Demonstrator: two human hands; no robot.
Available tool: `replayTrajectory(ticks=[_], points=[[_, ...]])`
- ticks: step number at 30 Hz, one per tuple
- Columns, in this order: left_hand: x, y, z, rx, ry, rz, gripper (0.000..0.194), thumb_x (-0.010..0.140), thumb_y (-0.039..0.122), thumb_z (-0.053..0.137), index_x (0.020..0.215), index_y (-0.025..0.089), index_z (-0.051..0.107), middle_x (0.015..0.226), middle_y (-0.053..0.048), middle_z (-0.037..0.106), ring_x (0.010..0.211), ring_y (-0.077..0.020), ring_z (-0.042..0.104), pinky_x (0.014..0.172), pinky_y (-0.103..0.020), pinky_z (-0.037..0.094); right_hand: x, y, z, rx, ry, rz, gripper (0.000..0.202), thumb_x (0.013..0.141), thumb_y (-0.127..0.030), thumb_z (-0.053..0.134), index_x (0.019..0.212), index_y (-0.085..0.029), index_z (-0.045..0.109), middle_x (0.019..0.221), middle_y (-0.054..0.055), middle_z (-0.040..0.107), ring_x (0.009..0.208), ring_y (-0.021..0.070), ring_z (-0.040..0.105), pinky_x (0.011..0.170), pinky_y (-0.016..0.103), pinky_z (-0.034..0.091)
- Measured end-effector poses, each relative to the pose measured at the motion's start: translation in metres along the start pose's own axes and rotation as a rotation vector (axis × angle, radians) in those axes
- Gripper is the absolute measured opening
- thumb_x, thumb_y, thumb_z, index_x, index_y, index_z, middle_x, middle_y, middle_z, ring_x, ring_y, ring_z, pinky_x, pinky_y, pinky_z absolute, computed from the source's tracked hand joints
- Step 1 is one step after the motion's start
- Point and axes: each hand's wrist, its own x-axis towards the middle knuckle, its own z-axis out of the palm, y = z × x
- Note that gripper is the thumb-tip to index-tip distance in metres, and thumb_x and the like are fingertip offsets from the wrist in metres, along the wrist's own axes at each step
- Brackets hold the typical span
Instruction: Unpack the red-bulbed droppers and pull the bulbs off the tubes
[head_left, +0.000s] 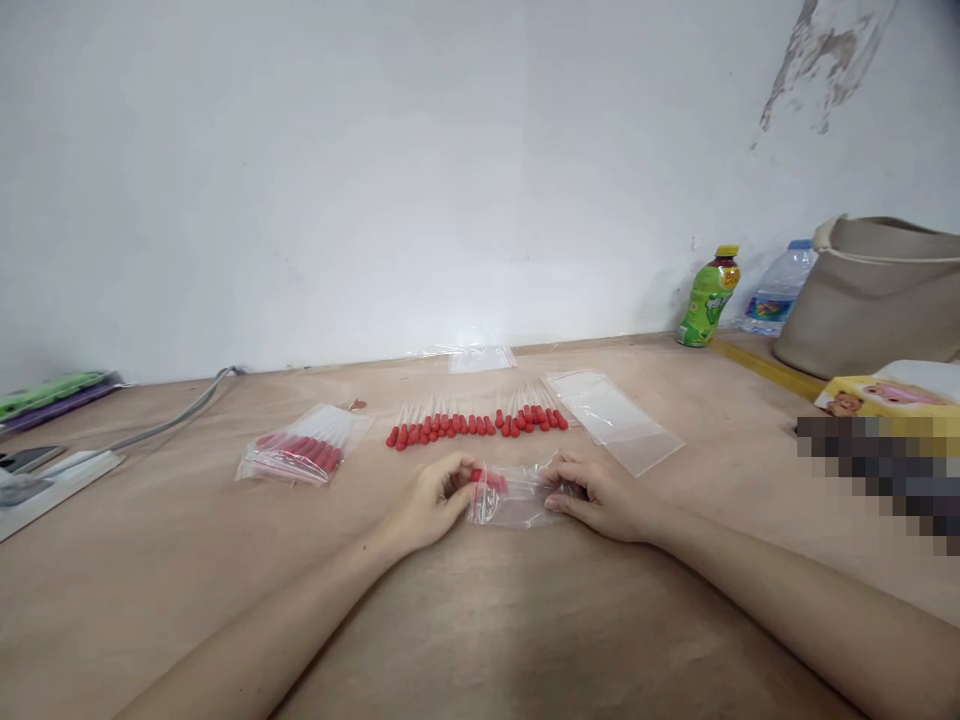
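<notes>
A clear zip bag is stretched between my two hands, low over the table. My left hand pinches a red-ended piece at the bag's left end; part of that piece shows through the plastic. Closed on the bag's right end is my right hand. Behind them, several red-tipped droppers with thin clear stems lie in a row, red ends toward me. A filled bag of red-tipped droppers lies to the left. A flat clear bag lies to the right.
Another clear bag lies by the wall. At right stand a green bottle, a water bottle and a beige bag, with a yellow packet nearer. A grey cable and a phone are at left.
</notes>
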Motion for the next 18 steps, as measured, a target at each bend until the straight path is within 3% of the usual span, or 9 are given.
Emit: replayTrajectory(ticks=[3, 5, 7, 10, 13, 18], points=[[0.009, -0.006, -0.027, -0.191, 0.083, -0.077, 0.026, 0.074, 0.035, 0.061, 0.091, 0.015, 0.057, 0.085, -0.007, 0.067, 0.078, -0.0174, 0.063, 0.071, -0.03, 0.05, 0.0, -0.001, 0.0, -0.015, 0.017, -0.01, 0.017, 0.083, -0.034, 0.051, 0.091, -0.021, 0.059, 0.082, 0.002, 0.056, 0.07, 0.0127, 0.05, 0.062, 0.024, 0.038], [0.015, -0.009, -0.056, -0.231, 0.146, -0.17, 0.034, 0.066, 0.04, 0.067, 0.088, 0.015, 0.059, 0.083, -0.007, 0.068, 0.072, -0.0182, 0.064, 0.07, -0.033, 0.052, -0.001, -0.002, -0.001, -0.028, 0.021, -0.011, 0.018, 0.083, -0.034, 0.051, 0.09, -0.021, 0.059, 0.083, 0.003, 0.056, 0.071, 0.0131, 0.05, 0.062, 0.024, 0.038], [0.02, -0.011, -0.086, -0.248, 0.3, -0.24, 0.041, 0.059, 0.042, 0.072, 0.087, 0.014, 0.06, 0.08, -0.007, 0.069, 0.07, -0.0185, 0.065, 0.07, -0.034, 0.053, -0.001, -0.003, -0.001, -0.041, 0.023, -0.009, 0.018, 0.083, -0.035, 0.05, 0.09, -0.021, 0.059, 0.084, 0.003, 0.056, 0.072, 0.0135, 0.05, 0.062, 0.024, 0.038], [0.022, -0.016, -0.117, -0.22, 0.613, -0.198, 0.037, 0.062, 0.041, 0.069, 0.085, 0.014, 0.058, 0.089, -0.008, 0.068, 0.079, -0.0196, 0.066, 0.074, -0.034, 0.054, -0.001, -0.003, -0.001, -0.039, 0.024, -0.011, 0.019, 0.083, -0.036, 0.05, 0.09, -0.021, 0.059, 0.083, 0.003, 0.056, 0.07, 0.0137, 0.051, 0.061, 0.025, 0.038], [0.022, -0.027, -0.119, -0.059, 0.817, -0.147, 0.031, 0.067, 0.037, 0.065, 0.087, 0.015, 0.058, 0.091, -0.008, 0.068, 0.08, -0.0197, 0.066, 0.075, -0.034, 0.054, 0.0, -0.001, 0.0, -0.032, 0.03, -0.025, 0.02, 0.082, -0.035, 0.05, 0.092, -0.021, 0.059, 0.081, 0.003, 0.056, 0.07, 0.0137, 0.05, 0.062, 0.025, 0.039], [0.019, -0.05, -0.093, 0.295, 0.714, -0.069, 0.026, 0.074, 0.035, 0.058, 0.091, 0.017, 0.063, 0.091, -0.006, 0.068, 0.084, -0.0191, 0.065, 0.079, -0.033, 0.052, 0.0, 0.0, 0.0, -0.039, 0.029, -0.018, 0.02, 0.083, -0.035, 0.05, 0.093, -0.021, 0.059, 0.082, 0.003, 0.056, 0.071, 0.0135, 0.049, 0.062, 0.025, 0.038]])
